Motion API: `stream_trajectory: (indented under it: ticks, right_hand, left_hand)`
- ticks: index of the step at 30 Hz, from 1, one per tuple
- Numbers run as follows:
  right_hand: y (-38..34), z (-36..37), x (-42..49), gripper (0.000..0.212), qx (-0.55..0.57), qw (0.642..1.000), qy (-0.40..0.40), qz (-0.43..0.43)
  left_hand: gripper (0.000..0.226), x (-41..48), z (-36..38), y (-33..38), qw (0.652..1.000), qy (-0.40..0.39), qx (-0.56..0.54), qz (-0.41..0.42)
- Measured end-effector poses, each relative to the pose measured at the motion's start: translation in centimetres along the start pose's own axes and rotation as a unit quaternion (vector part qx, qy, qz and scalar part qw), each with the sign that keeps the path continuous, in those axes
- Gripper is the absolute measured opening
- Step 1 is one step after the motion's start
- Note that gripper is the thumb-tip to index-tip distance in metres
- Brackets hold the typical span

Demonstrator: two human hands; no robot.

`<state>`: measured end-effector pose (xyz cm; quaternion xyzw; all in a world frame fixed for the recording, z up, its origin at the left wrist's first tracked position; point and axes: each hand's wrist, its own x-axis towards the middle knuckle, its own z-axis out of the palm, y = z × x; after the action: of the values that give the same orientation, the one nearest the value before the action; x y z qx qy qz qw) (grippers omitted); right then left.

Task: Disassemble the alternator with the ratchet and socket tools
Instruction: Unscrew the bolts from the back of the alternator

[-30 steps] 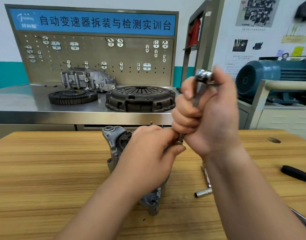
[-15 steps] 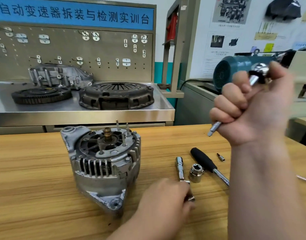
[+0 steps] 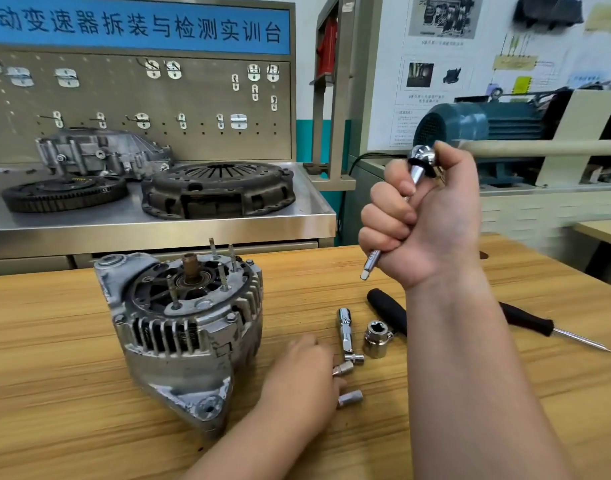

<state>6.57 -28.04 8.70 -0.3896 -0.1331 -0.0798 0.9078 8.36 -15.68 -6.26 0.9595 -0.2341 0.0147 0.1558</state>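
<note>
Left hand [image 3: 304,372] has dropped off the grey cast-metal alternator [image 3: 183,327], now just left of it — fingertips at one of two small chrome sockets [image 3: 343,368], hold unclear. Right hand [image 3: 432,223] stays clenched round one chrome ratchet [image 3: 422,158].

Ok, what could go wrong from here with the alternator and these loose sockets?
The alternator sits tilted on the table with no hand on it, so it may rock or tip once you apply torque. Two small sockets lie loose by your left hand; being round, they could roll away if nudged. The ratchet in your right hand has no socket on its drive end yet; a poorly matched one could slip.
</note>
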Motion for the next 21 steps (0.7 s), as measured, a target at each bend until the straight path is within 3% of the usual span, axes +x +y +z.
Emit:
stream_trajectory:
  ticks: [3, 6, 9, 12, 21]
  right_hand:
    - [0.3, 0.0, 0.0, 0.050, 0.003, 1.000, -0.004, 0.009]
    - [0.5, -0.1, 0.1, 0.051, 0.021, 1.000, -0.013, 0.014]
    - [0.4, -0.1, 0.2, 0.049, 0.048, 0.998, -0.029, 0.012]
    - [0.3, 0.0, 0.1, 0.048, 0.060, 0.997, -0.040, 0.003]
    - [0.6, 0.9, -0.3, 0.041, 0.045, 0.996, -0.082, -0.006]
  left_hand:
    - [0.015, 0.4, 0.1, -0.2, 1.000, 0.005, -0.030, -0.005]
    - [0.003, 0.0, -0.5, -0.5, 0.988, 0.047, -0.149, 0.002]
    - [0.017, -0.8, -1.6, -0.6, 0.954, 0.103, -0.281, 0.032]
    - [0.016, -1.6, -2.5, -0.3, 0.909, 0.158, -0.379, 0.077]
    - [0.016, -2.8, -3.6, 0.8, 0.870, 0.208, -0.426, 0.136]
